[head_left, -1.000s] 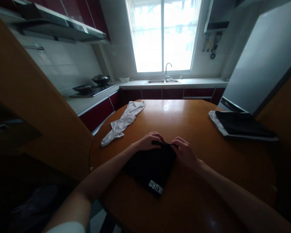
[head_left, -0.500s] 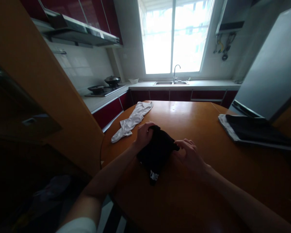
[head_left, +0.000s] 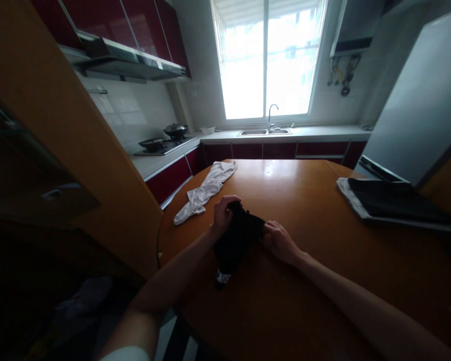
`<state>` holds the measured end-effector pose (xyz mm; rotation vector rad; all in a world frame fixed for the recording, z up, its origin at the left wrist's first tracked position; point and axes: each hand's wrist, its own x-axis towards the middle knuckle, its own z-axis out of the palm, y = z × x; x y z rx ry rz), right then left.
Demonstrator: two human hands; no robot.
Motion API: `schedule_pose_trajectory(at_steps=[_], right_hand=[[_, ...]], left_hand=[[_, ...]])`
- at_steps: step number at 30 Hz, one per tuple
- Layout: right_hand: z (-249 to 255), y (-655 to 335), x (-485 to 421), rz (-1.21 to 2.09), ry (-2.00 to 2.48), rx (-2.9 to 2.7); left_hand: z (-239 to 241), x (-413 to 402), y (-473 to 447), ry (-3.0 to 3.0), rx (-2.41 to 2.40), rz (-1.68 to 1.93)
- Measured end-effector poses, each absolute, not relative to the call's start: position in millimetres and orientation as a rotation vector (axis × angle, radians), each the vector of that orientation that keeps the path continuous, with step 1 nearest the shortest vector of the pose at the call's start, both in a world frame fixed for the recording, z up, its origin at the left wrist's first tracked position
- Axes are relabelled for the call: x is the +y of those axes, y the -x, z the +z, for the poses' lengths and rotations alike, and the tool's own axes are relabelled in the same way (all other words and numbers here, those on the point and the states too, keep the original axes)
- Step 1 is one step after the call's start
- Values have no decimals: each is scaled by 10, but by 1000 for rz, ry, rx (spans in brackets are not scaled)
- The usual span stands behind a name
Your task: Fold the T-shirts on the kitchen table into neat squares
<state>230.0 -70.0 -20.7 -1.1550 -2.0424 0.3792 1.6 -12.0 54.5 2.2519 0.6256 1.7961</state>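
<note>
The black garment [head_left: 233,243] looks soft, light and limp. The left hand [head_left: 222,216] clenches its 11 o'clock edge, and the right hand [head_left: 280,241] pinches its 3 o'clock corner; both seem good holds.

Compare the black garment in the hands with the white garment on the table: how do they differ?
The black garment carries white lettering at its near end; the white garment looks plain. The left hand grips the black garment and the right hand touches its edge; the white garment lies untouched, stretched long. Both rest on the table.
</note>
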Motion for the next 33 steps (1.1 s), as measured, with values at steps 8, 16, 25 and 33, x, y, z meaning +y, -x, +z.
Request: schedule_pose_trajectory(at_steps=[8, 16, 25, 33], right_hand=[[-129, -2472, -604, 344, 1149, -1944], [221, -3148, -416, 34, 1293, -1161], [379, -3082, -655, 110, 1379, -1328], [283, -2426, -1097, 1159, 818, -1836]], left_hand=[[512, -314, -283, -2630, 257, 1490], [656, -43, 3, -2760, 744, 1560], [612, 176, -35, -2644, 1004, 961], [485, -137, -363, -2562, 587, 412]])
